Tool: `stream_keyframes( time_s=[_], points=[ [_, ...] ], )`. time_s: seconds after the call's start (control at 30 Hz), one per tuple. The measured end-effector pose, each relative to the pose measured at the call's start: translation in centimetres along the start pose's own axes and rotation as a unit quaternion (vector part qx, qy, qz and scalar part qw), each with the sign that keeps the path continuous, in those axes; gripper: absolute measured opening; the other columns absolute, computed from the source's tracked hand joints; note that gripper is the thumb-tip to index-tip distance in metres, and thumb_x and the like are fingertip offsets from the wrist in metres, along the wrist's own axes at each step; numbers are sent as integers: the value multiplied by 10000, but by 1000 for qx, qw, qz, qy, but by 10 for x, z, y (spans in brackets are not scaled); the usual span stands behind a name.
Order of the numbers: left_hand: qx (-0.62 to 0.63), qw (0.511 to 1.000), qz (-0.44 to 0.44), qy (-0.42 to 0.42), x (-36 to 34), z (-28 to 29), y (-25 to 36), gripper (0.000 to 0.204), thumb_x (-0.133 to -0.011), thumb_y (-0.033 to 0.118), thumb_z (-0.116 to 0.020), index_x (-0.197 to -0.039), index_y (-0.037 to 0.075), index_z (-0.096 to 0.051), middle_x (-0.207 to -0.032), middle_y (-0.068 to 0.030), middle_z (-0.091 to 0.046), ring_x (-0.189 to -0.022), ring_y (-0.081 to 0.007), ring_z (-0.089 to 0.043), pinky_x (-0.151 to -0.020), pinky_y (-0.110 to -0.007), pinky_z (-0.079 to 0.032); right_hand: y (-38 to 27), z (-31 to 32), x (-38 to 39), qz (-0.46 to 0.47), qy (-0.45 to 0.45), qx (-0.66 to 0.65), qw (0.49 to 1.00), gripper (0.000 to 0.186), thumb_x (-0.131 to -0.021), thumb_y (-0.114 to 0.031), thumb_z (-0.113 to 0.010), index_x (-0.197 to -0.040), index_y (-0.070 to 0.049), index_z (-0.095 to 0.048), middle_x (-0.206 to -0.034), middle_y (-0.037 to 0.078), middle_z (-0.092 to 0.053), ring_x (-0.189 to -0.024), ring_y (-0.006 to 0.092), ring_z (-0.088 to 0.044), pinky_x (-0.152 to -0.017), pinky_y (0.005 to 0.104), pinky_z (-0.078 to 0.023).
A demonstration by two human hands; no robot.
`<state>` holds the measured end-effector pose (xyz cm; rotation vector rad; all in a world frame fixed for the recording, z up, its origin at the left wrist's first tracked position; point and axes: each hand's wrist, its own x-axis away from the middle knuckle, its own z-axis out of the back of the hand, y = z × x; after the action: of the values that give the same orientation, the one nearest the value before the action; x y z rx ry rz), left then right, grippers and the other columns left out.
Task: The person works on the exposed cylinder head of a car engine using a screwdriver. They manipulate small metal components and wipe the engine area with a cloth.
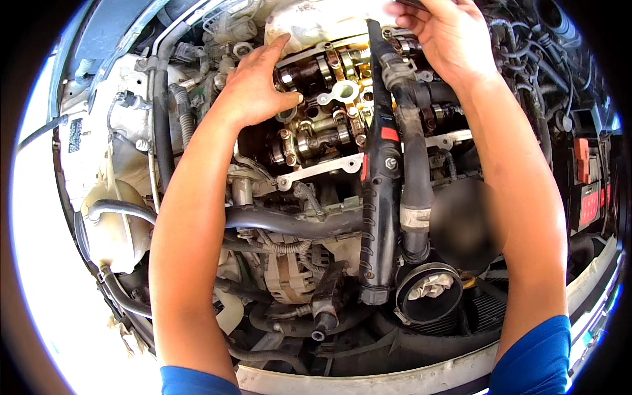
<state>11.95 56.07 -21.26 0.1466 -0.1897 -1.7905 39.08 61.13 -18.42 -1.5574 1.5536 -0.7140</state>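
Observation:
My left hand (257,85) lies at the left side of the opened engine, fingers stretched and thumb spread over the camshafts (316,141). Nothing shows in its grasp. At the top edge my right hand (451,39) is closed, its fingers curled about a dark thing mostly cut off by the frame. Between the hands, a long black bar with red buttons (382,197), like a stick work light, lies lengthwise over the engine. Brown oily metal, bearing caps and a round pale opening (343,92) show beside it. A brightly lit pale surface (316,23) is beyond my left fingertips.
A thick black hose (415,158) runs beside the bar. Near me, an open round duct (429,293) has crumpled pale material inside. An alternator (289,273) sits low in the middle. To the left stands a whitish coolant tank (118,224); a battery (589,191) is at right.

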Motion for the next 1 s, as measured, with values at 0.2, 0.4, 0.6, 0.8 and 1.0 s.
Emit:
stream_keyframes(
  time_s=[0.2,0.4,0.6,0.8,1.0],
  points=[
    [-76,997,19,-18,-2,-11,-2,873,-757,304,-795,-1523,162,-401,-1374,-148,-591,-1303,-330,-531,-1099,-424,-411,5,-1,-1,0,-8,33,999,143,-912,-128,-721,-979,-58,-617,-836,50,-670,-647,151,-666,-556,249,-507],
    [-41,998,21,-32,-7,-11,4,828,-775,303,-778,-1509,145,-428,-1388,-138,-576,-1290,-315,-542,-1085,-396,-423,2,2,-2,5,-50,56,997,138,-911,-147,-727,-950,-57,-629,-821,49,-673,-671,139,-671,-583,249,-521],
    [9,999,19,-45,-9,-11,-9,761,-805,300,-767,-1477,99,-471,-1338,-173,-588,-1243,-310,-563,-1066,-372,-425,9,2,-3,-11,-66,52,996,138,-916,-149,-725,-924,-64,-616,-807,50,-676,-650,138,-672,-584,246,-526],
    [78,993,42,-80,-23,-12,-18,657,-840,240,-744,-1432,63,-519,-1316,-159,-610,-1147,-256,-604,-1006,-345,-460,7,4,-2,1,-67,71,995,138,-918,-140,-725,-910,-66,-609,-796,42,-673,-643,130,-671,-570,235,-522],
    [78,988,68,-117,-30,-3,-22,661,-789,184,-779,-1392,38,-549,-1247,-164,-650,-1043,-253,-645,-933,-332,-496,9,2,0,0,-58,70,996,148,-918,-145,-730,-928,-62,-607,-800,46,-673,-655,129,-670,-558,227,-520]
  ],
)
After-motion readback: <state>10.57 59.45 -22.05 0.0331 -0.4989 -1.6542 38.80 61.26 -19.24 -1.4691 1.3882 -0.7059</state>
